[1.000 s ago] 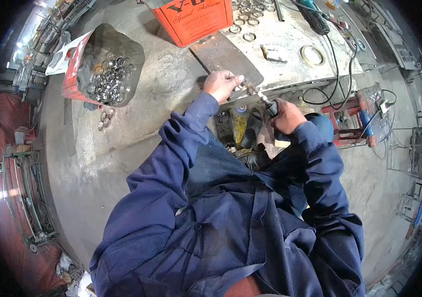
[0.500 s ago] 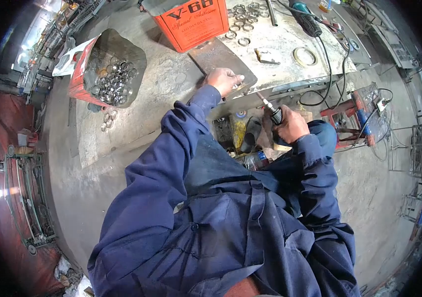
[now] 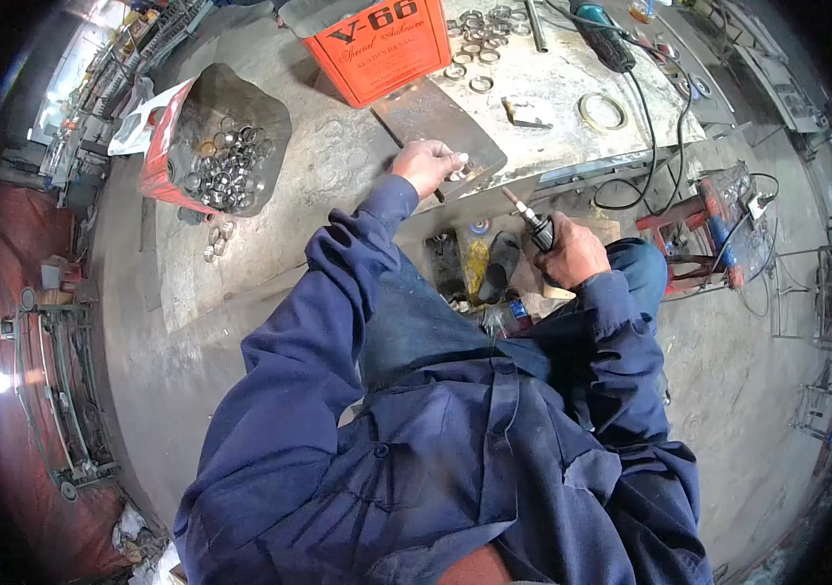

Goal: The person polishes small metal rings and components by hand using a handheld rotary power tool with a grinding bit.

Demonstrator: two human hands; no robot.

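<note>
At the near edge of the surface [image 3: 328,141], what seems to be a small ring [image 3: 456,176] is pinched between the thumb and fingers of the left hand [image 3: 423,168]; most of it is covered by the fingertips, so its form cannot be told exactly. This hand is placed over the near end of a metal plate [image 3: 460,122], probably so that firm support is given below it.

By the right hand [image 3: 574,252], a power tool [image 3: 539,230] is gripped with the fingers wrapped around its body. It is held lower, just off the edge, perhaps so that free room is left for the tip. The tip is pointed towards the left hand, but a gap is seen between them; thus the ring lies in the left hand, ahead and to the left of the tool.

Farther left, a cut tin [image 3: 164,146] is laid with its open side facing the person, and by this the many loose rings [image 3: 231,171] inside can, it seems, be easily reached.
</note>
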